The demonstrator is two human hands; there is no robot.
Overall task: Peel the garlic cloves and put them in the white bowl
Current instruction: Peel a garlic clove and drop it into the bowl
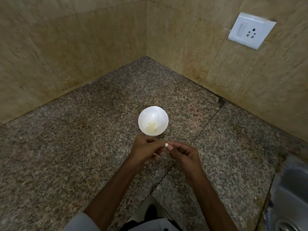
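Note:
A small white bowl (153, 120) stands on the speckled granite counter, with several peeled garlic cloves (151, 127) lying in its bottom. Just in front of the bowl my two hands meet. A small white garlic clove (166, 144) sits between them, and my right hand (182, 152) pinches it between thumb and fingertip. My left hand (146, 149) is curled, its fingertips at the same clove; something pale shows under its fingers, too hidden to name.
The granite counter (83, 139) fills a corner between two beige tiled walls. A white switch and socket plate (250, 30) hangs on the right wall. A steel sink (290, 197) lies at the lower right. The counter's front edge is near my body.

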